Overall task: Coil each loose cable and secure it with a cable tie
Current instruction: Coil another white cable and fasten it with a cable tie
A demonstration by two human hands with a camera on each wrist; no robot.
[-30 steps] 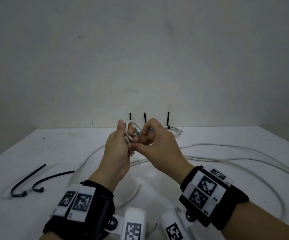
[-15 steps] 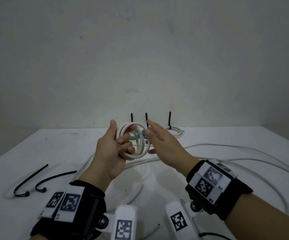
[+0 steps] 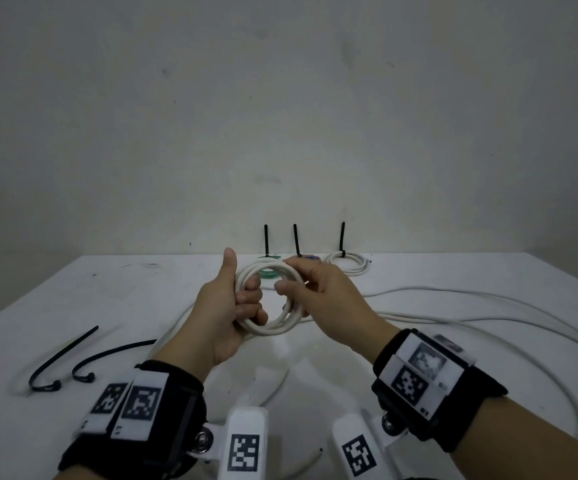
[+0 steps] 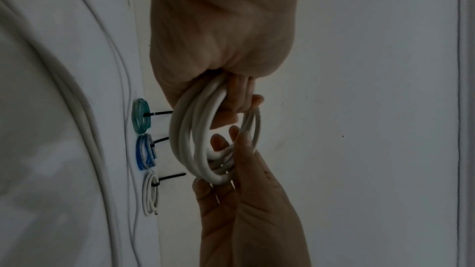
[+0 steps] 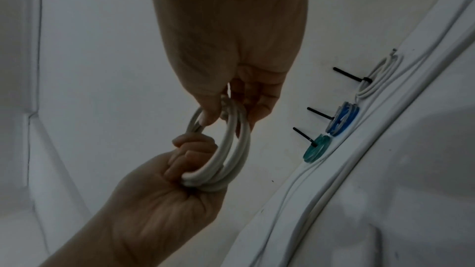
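Observation:
A white cable coil (image 3: 269, 328) of several loops is held upright above the white table (image 3: 83, 306). My left hand (image 3: 223, 308) grips its left side, fingers curled through the ring and thumb up. My right hand (image 3: 318, 289) pinches the coil's right side between thumb and fingers. The left wrist view shows the coil (image 4: 190, 139) hanging from my left hand's fingers (image 4: 241, 96), with my right hand (image 4: 244, 200) below it. In the right wrist view my right thumb and fingers (image 5: 209, 116) clamp the coil (image 5: 231, 149). Two loose black cable ties (image 3: 60, 363) (image 3: 107, 356) lie at the left.
Three tied coils stand along the back edge, each with a black tie tail sticking up: green (image 3: 269, 273), blue (image 3: 310, 258), white (image 3: 348, 266). A long loose white cable (image 3: 453, 308) sprawls in wide loops over the right and near part of the table.
The coil was bunched small between both hands, then opened into a round ring in my left hand. My right hand let go, spread open, and now pinches the ring's right side.

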